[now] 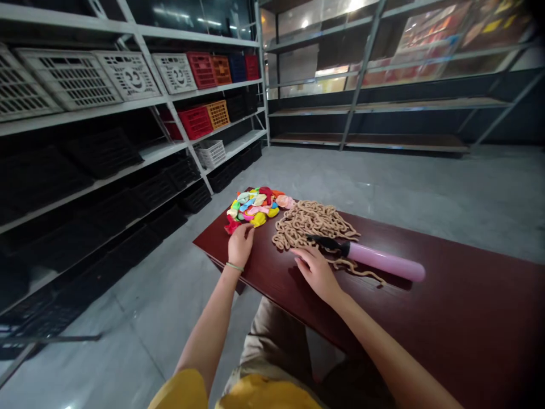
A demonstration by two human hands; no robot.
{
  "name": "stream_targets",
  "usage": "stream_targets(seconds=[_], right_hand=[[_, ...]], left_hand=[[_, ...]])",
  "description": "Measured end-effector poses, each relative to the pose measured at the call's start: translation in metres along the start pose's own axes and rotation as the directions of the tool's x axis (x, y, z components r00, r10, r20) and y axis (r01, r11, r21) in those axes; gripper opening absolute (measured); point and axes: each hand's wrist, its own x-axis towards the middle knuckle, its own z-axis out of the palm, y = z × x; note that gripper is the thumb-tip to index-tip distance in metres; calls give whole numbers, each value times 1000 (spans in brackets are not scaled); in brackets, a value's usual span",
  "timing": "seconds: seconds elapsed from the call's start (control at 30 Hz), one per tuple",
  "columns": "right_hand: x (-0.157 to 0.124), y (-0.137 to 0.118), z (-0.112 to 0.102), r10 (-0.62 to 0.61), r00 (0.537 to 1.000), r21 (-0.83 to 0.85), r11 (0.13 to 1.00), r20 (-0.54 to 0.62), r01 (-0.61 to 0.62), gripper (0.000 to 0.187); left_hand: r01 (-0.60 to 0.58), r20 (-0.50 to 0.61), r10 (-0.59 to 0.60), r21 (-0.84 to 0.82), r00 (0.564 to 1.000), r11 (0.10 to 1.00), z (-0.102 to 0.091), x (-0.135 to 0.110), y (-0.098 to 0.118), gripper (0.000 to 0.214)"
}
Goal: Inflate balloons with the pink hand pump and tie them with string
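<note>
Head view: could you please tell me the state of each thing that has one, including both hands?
Balloons: limp, heaped together
Cord: tangled in a pile, one length trailing out
Pink pump: lying on its side, black end over the cord
Left hand: fingers bent beside the balloons, contact unclear
Right hand: partly open by the cord
Crates: upright on shelves

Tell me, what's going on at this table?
A person sits or stands at a dark red-brown table. Their left hand is at the near edge of a pile of colourful limp balloons; whether it has hold of one is hard to tell. Their right hand is by a tangled heap of tan cord, with no object visible in it. What looks like a pink pump lies just right of the heap.
</note>
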Motion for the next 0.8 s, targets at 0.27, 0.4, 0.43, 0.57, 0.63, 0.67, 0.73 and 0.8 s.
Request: stream_targets(seconds=[0.27, 0.4, 0.43, 0.57, 0.63, 0.67, 0.73, 0.8], right_hand=[[6, -9, 26, -78, 983, -40, 995, 164, 86, 33], [8, -7, 28, -88, 983, -58, 993, 159, 98, 32], [8, -6, 28, -86, 984, -60, 994, 153, 96, 32], [8, -6, 27, -65, 990, -54, 996, 124, 72, 29], [9, -8, 25, -56, 993, -46, 997, 103, 61, 29], [10, -9, 23, -52, 995, -44, 997, 90, 56, 29], [12, -11, 16, -47, 997, -43, 998, 64, 50, 28], [15, -10, 5, -44, 998, -44, 998, 47, 46, 26]], left_hand=[[145, -148, -85, 456, 985, 878, -16, 0, -24, 48], [267, -53, -288, 559, 956, 785, -11, 2, -20, 32], [242, -10, -283, 547, 959, 802, -11, 2, -19, 26], [90, 179, -138, 251, 974, 964, -11, -1, -12, 20], [123, 221, -126, 28, 967, 992, -8, -4, -4, 21], [169, 236, -146, -81, 961, 982, -4, -6, 2, 22], [300, 268, -224, -290, 937, 909, 5, -9, 16, 28], [433, 338, -294, -480, 894, 763, 16, -12, 33, 35]])
